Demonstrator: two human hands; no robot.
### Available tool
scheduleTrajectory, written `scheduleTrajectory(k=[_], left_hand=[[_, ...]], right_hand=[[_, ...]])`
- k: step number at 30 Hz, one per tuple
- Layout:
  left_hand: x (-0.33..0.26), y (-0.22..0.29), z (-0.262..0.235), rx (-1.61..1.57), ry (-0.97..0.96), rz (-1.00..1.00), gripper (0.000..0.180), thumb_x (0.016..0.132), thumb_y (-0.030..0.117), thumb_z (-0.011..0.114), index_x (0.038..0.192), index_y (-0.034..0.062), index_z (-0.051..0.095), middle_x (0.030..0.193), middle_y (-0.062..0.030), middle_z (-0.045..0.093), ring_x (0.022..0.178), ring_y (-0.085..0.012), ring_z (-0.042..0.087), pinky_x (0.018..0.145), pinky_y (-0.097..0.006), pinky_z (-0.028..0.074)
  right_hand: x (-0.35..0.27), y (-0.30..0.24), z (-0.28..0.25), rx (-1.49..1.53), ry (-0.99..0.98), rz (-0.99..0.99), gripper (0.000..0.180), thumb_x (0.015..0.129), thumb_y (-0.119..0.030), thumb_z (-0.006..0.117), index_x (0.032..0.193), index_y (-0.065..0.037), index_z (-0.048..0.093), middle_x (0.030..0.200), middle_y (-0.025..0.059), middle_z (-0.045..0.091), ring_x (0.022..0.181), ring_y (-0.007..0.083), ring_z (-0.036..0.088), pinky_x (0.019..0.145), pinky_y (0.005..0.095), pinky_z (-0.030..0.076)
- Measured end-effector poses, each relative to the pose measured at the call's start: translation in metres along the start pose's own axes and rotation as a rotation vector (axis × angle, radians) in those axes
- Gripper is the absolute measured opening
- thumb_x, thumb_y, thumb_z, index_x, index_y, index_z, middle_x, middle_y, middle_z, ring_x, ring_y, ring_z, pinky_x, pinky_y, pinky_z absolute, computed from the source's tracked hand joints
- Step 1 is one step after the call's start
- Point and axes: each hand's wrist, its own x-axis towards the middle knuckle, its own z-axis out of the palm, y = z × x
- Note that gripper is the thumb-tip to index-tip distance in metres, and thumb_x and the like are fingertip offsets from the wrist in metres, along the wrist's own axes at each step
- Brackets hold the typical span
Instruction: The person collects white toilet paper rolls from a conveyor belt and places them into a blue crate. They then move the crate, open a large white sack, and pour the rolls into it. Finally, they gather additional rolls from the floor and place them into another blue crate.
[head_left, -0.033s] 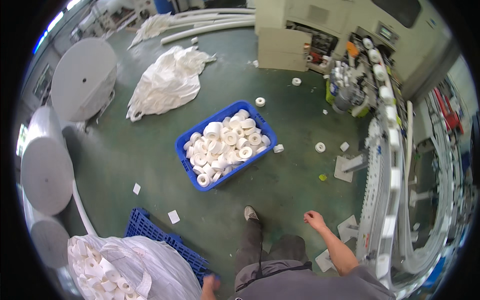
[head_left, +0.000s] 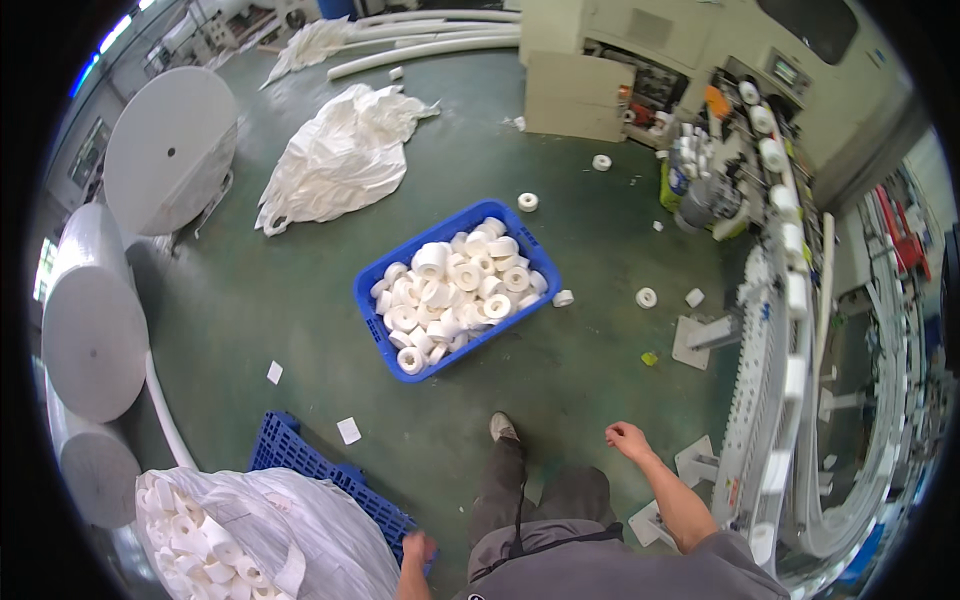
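Observation:
My right hand (head_left: 626, 438) hangs out over the floor at my right side. Its fingers are curled in, with no object showing in them. Low in the picture, my left hand (head_left: 420, 546) is smeared by motion, so its fingers cannot be made out. It is nearest to a blue plastic pallet (head_left: 300, 446) and a big white sack (head_left: 330, 530) full of small white paper rolls (head_left: 190, 530). In front of my feet stands a blue plastic basket (head_left: 400, 372), heaped with small white rolls (head_left: 455, 290).
Loose white rolls (head_left: 646, 298) lie scattered on the green floor. A crumpled white sheet (head_left: 340, 160) lies beyond the basket. Huge paper reels (head_left: 94, 335) line the left side. A curved conveyor (head_left: 745, 390) carrying white rolls runs along the right, its foot plates (head_left: 692, 342) on the floor.
My left hand has moved a little forward beside the pallet. The view has shifted slightly, while my right hand keeps nearly the same place.

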Motion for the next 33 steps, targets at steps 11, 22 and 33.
scheduleTrajectory(k=[11, 22, 33], left_hand=[[0.224, 0.458, 0.051, 0.184, 0.466, 0.482, 0.043, 0.084, 0.031, 0.066, 0.113, -0.0010, 0.061, 0.098, -0.0138, 0.068, 0.091, -0.0242, 0.066, 0.083, -0.034, 0.051], [0.415, 0.622, 0.113, 0.130, 0.943, 0.181, 0.038, 0.074, 0.037, 0.071, 0.091, 0.0034, 0.067, 0.087, -0.0171, 0.070, 0.084, -0.0399, 0.067, 0.076, -0.048, 0.051], [0.294, 0.429, 0.052, -0.627, 0.589, 0.276, 0.013, 0.060, 0.003, 0.064, 0.073, 0.0021, 0.061, 0.060, -0.0066, 0.059, 0.050, -0.0164, 0.054, 0.048, -0.031, 0.042]], right_hand=[[0.390, -0.177, -0.008, -0.711, -0.099, -0.157, 0.050, 0.087, -0.046, 0.063, 0.111, -0.002, 0.063, 0.111, 0.0161, 0.066, 0.101, 0.0274, 0.065, 0.085, 0.0393, 0.051], [0.779, -0.237, 0.076, -0.188, 0.187, -0.077, 0.035, 0.077, -0.033, 0.077, 0.084, -0.001, 0.064, 0.069, 0.0080, 0.065, 0.053, 0.0174, 0.059, 0.050, 0.0339, 0.047], [0.637, -0.352, 0.055, -0.335, -0.079, -0.186, 0.015, 0.075, -0.014, 0.070, 0.075, -0.001, 0.062, 0.059, 0.0082, 0.061, 0.051, 0.0168, 0.058, 0.051, 0.0317, 0.044]])
